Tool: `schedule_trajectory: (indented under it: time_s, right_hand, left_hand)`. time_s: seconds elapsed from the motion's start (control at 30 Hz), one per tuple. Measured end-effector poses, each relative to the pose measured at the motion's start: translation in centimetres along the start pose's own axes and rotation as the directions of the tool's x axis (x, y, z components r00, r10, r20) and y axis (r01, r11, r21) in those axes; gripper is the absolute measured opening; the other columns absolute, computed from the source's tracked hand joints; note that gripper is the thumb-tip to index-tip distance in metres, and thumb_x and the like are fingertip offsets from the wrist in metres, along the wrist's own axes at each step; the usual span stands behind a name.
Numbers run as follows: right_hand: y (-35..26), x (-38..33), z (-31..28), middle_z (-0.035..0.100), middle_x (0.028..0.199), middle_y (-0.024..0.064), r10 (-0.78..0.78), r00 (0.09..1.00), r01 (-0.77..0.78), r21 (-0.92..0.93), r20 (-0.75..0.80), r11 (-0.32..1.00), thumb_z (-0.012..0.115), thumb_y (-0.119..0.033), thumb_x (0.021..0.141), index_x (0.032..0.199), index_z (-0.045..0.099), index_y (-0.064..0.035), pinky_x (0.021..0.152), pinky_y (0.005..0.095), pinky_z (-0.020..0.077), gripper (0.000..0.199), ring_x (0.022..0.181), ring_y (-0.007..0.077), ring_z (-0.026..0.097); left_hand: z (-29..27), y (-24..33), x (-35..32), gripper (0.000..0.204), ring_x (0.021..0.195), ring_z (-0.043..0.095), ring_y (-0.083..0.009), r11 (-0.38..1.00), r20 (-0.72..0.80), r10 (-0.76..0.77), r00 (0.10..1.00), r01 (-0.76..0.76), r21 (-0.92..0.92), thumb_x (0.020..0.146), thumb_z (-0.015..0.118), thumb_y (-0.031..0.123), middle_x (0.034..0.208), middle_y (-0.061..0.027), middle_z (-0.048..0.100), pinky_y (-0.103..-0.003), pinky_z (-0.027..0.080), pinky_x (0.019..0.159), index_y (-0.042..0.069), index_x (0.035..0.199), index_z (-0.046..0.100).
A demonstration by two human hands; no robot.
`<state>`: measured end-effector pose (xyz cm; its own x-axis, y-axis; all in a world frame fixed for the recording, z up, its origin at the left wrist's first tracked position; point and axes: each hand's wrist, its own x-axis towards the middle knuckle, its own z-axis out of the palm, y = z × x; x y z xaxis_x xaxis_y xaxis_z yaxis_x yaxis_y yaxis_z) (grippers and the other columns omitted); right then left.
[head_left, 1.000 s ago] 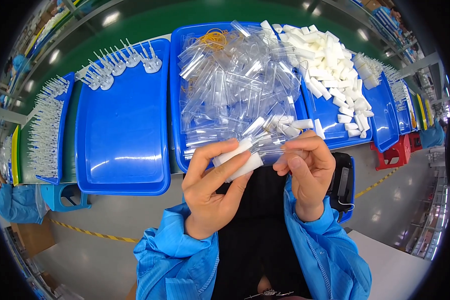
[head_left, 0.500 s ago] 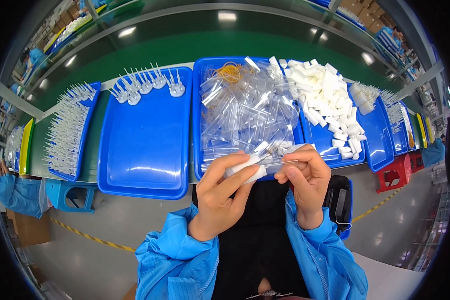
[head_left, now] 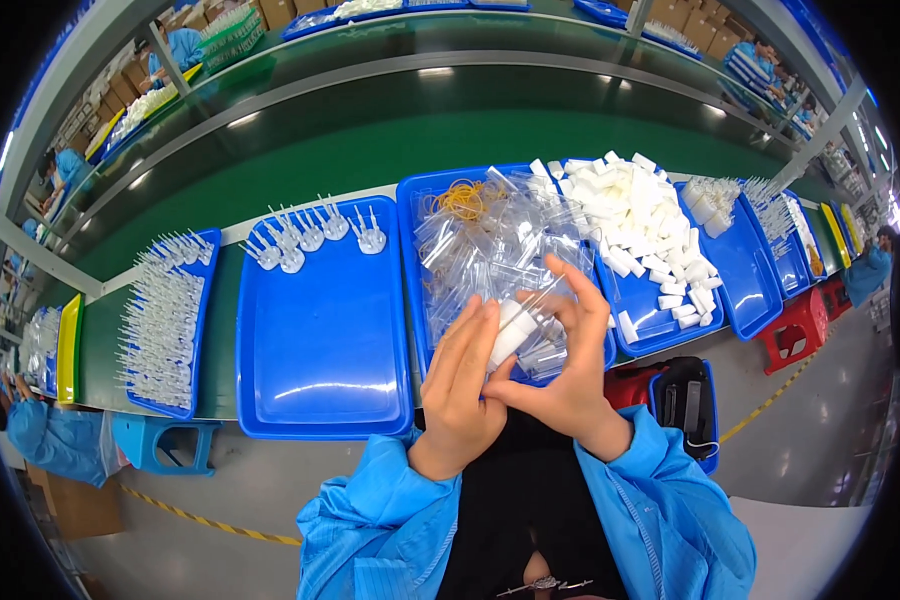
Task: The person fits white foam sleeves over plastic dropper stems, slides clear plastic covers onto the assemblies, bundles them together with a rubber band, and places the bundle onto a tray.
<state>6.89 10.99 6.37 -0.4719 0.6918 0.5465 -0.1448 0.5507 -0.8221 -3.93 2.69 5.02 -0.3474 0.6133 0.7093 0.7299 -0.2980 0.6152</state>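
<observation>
My left hand (head_left: 460, 395) is closed around white cylinder-like pieces (head_left: 511, 333) that look like foam. A clear plastic sleeve (head_left: 542, 302) reaches from these pieces toward the fingers of my right hand (head_left: 570, 365). My right hand spans the bundle, its thumb against the lower end near my left fingertips and its bent fingers at the sleeve's upper end. How far the pieces sit inside the sleeve I cannot tell. Just beyond both hands lies a blue tray (head_left: 407, 250) heaped with clear sleeves (head_left: 480, 240) and orange rubber bands (head_left: 462, 200).
To the right, a blue tray (head_left: 642, 340) holds a pile of white pieces (head_left: 635, 205). A blue tray (head_left: 322, 340) on the left carries several clear-based parts with thin white stems (head_left: 310, 236). Further left stands a tray of stemmed parts (head_left: 160, 340). A red stool (head_left: 798, 330) is at right.
My hands have come together, with the right thumb now at the lower end of the white pieces. The bundle is tilted more steeply. The view has shifted, so the trays appear lower.
</observation>
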Motion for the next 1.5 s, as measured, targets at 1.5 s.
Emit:
schedule_trajectory:
  time_s: [1.5]
  right_hand:
    - [-0.7,3.3,-0.3,0.052,0.114,0.0115,-0.219,0.888,0.269,-0.069,0.405,0.961,0.082,-0.012,0.060,0.125,0.059,-0.0066,0.083,0.0369,0.0464,0.069,0.103,0.0290,0.053]
  left_hand:
    - [-3.3,-3.4,-0.8,0.074,0.130,0.043,-0.0303,0.397,0.352,-0.228,0.908,0.417,-0.818,0.077,0.068,-0.012,0.147,-0.0209,0.028,-0.042,0.050,0.099,0.003,0.137,0.029]
